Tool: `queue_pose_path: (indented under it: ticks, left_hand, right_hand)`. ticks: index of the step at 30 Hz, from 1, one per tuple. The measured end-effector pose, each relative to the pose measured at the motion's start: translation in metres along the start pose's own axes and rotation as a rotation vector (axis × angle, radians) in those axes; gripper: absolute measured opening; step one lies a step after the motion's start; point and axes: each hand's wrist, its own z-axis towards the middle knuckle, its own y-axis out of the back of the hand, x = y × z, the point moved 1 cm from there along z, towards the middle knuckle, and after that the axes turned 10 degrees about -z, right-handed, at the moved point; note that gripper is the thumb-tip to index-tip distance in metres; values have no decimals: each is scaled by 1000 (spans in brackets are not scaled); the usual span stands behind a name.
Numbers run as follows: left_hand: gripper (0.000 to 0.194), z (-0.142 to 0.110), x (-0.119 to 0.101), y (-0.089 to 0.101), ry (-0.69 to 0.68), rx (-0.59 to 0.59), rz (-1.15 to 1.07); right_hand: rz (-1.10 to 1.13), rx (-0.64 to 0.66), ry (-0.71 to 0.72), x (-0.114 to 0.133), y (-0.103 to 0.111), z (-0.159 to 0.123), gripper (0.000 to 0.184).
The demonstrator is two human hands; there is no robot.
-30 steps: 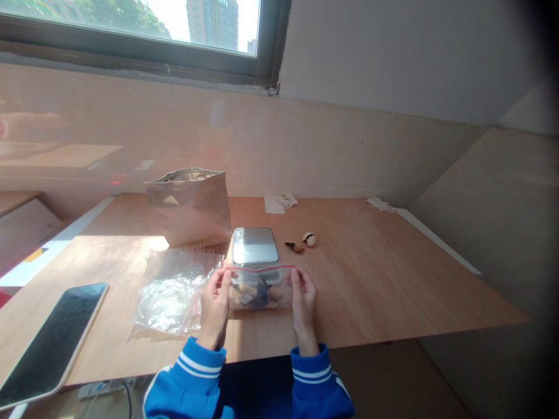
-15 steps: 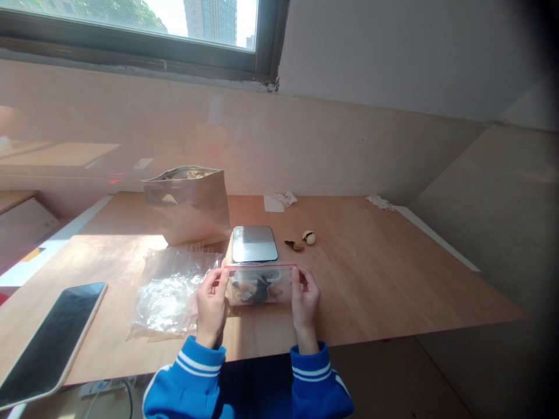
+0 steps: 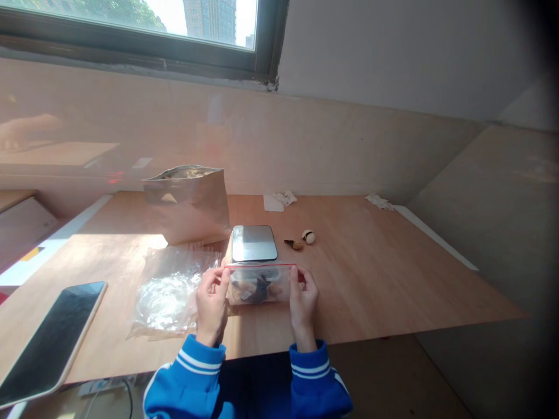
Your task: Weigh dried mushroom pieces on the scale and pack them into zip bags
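A small clear zip bag (image 3: 258,284) with a red seal strip and dark and tan pieces inside stands on the wooden table (image 3: 371,279) in front of me. My left hand (image 3: 212,302) pinches its left upper corner. Its right upper corner is pinched by my right hand (image 3: 303,299). Just behind the bag lies a small scale (image 3: 254,242) with a shiny steel top.
A pile of empty clear zip bags (image 3: 168,288) lies left of my hands. A brown paper pouch (image 3: 187,203) stands open behind it. A phone (image 3: 52,334) rests at the near left edge. Two small nut-like pieces (image 3: 303,240) and paper scraps (image 3: 279,201) lie farther back.
The bag and both hands have shifted very slightly; the grip on the two corners is unchanged.
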Motion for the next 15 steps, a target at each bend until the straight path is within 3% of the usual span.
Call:
queue_pose_path:
  ticks: [7, 15]
  left_hand:
    - [28, 0, -1, 0, 95, 71, -72]
    - [23, -1, 1, 0, 118, 65, -120]
  right_hand:
    - [153, 91, -101, 4, 2, -3, 40]
    - [228, 161, -33, 4, -1, -4, 33]
